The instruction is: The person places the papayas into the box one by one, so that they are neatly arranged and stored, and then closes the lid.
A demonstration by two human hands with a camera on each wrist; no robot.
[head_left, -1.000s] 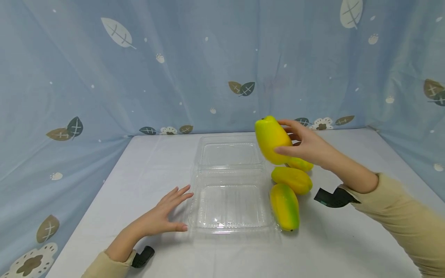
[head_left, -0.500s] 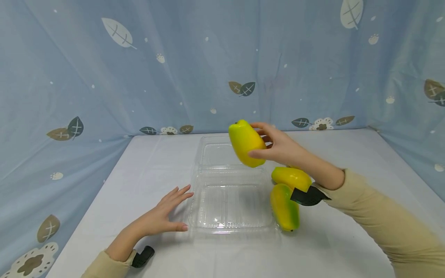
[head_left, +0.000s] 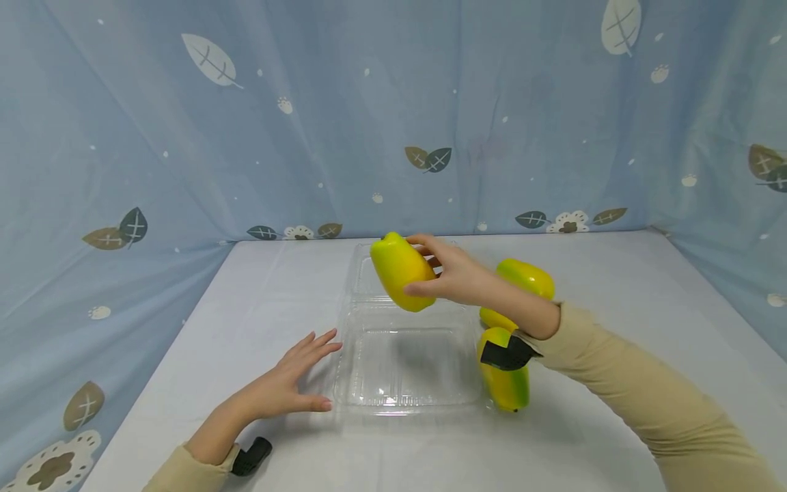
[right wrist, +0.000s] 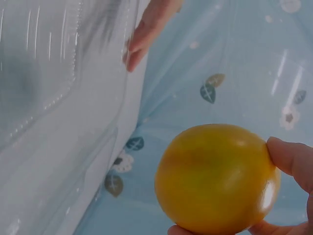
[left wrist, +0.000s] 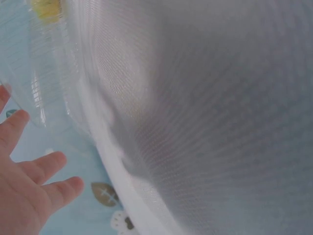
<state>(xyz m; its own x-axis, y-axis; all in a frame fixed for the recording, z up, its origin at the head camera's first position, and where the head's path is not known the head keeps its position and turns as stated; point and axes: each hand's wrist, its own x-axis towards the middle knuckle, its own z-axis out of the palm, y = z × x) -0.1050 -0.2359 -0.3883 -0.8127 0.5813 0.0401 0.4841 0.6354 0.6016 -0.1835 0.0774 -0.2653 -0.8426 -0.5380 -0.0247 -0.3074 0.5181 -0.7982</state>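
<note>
Across the white tabletop (head_left: pixel 277 287) we see a clear container (head_left: pixel 371 372) lying unfolded, one half far and one near. The held fruit (head_left: pixel 398 273) is aloft above its crease, tilted, stem end toward the far left. If we bring it down into the near half, we judge it best to level it first, lower it slowly and let go only once the floor bears its weight, since so round a thing could roll. The forearm passes above the loose fruits on the right, a far fruit (head_left: pixel 532 279), a middle fruit (head_left: pixel 495 319) and a near fruit (head_left: pixel 512 391), so we would carry it high.

Of the hands, the right hand (head_left: pixel 458 277) curls around the held fruit, thumb on the near side, fingers on the far side. The left hand (head_left: pixel 283 384) holds nothing, its fingers spread beside the container's left rim; we cannot tell whether it touches. We think it could steady the plastic there.

Only the head view gives us all three loose fruits. The right wrist view adds the held fruit's blunt, orange-tinged end. The left wrist view shows us separated fingertips (left wrist: pixel 57 159) and a blurred bit of yellow (left wrist: pixel 47 10) we cannot identify.
</note>
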